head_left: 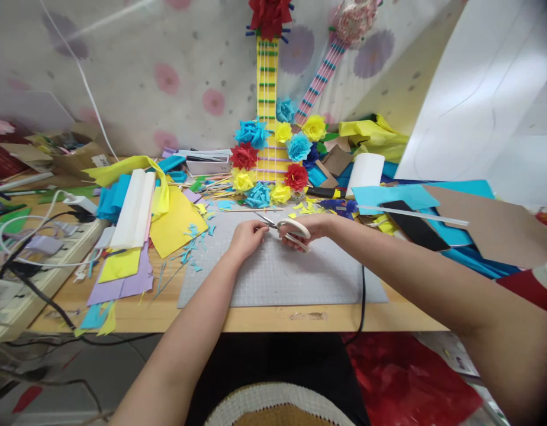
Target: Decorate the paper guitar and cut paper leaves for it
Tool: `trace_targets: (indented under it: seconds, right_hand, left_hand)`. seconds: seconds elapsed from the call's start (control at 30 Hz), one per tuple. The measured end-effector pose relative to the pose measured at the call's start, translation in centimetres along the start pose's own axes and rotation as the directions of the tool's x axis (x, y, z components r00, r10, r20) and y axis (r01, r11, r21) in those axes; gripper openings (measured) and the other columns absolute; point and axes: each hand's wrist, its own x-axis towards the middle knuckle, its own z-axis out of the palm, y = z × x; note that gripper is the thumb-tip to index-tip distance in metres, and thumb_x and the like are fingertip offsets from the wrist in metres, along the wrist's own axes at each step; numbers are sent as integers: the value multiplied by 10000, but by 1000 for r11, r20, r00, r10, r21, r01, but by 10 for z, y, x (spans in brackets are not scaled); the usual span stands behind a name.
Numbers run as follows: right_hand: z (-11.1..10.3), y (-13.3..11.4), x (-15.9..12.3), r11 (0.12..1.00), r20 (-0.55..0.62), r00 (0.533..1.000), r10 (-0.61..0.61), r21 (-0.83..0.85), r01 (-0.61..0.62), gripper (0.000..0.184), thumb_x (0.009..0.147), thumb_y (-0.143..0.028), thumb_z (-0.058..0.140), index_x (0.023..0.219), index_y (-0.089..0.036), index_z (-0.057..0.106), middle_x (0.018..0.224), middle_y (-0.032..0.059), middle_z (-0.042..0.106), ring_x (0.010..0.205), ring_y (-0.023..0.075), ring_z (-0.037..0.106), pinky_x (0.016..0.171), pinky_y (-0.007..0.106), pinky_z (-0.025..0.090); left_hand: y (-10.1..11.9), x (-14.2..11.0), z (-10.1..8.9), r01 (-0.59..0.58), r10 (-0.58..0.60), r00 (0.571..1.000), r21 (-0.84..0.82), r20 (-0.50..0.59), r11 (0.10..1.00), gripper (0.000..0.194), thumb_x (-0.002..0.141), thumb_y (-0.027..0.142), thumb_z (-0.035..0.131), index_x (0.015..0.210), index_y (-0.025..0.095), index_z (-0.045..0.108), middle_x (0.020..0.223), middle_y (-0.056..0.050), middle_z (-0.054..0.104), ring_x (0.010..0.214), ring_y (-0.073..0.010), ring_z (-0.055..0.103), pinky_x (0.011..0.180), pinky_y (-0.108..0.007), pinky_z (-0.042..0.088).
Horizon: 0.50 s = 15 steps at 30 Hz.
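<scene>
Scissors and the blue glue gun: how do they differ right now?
The scissors are held in the right hand, whereas the glue gun is beyond the right forearm, not held.

The scissors show white handles and metal blades; the glue gun has a mostly blue body.

Both are tools.

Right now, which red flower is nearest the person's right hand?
The lower-right red flower; the left one and top one sit farther from the right hand.
</scene>
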Motion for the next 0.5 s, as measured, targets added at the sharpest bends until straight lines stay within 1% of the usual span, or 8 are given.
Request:
trace_targets:
  seconds: [0.1, 0.17, 0.3, 0.43, 0.5]
  right_hand:
    - [-1, 1, 1, 999, 48, 998, 28, -31, -27, 164, 698, -209, 533, 569, -134, 465, 491, -15, 487, 423, 86, 473, 423, 213, 410]
    - [0, 1, 1, 997, 43, 998, 48, -60, -45, 157, 672, -189, 518, 544, -142, 441, 464, -19, 468, 400, 82, 448, 401, 209, 393]
    - [2, 0, 0, 996, -27, 999, 45, -74, -47, 129, 618, -149, 440, 511, -170, 371, 407, -32, 404, 337, 75, 370, 340, 200, 323]
    - [3, 4, 0, 996, -40, 998, 45, -74, -48, 123, 599, -169, 422, 502, -174, 348, 394, -45, 353, 310, 57, 311, 312, 179, 244]
    - [5, 7, 1, 997, -65, 997, 33, -69, -37, 122, 586, -173, 427, 497, -173, 344, 396, -50, 340, 306, 49, 292, 308, 172, 219]
  left_hand:
    - [4, -3, -2, -72, 72, 997, 187, 8, 980, 204, 778, 272, 506, 835, 179, 678, 567, -10, 618, 593, -132, 573, 630, -238, 420]
    - [7, -4, -3, -90, 89, 996, 247, 16, 965, 205, 784, 262, 502, 848, 184, 681, 609, -21, 639, 650, -143, 591, 674, -243, 424]
    - [9, -4, -3, -95, 96, 995, 273, 10, 957, 202, 785, 248, 503, 851, 188, 684, 674, -33, 663, 710, -151, 602, 704, -244, 426]
    - [8, -4, -1, -84, 88, 996, 275, 0, 958, 200, 786, 240, 496, 845, 192, 682, 677, -33, 663, 712, -155, 601, 704, -248, 426]
    - [8, -4, 0, -76, 81, 997, 275, -4, 958, 204, 788, 246, 493, 846, 193, 681, 668, -35, 660, 713, -161, 601, 705, -253, 427]
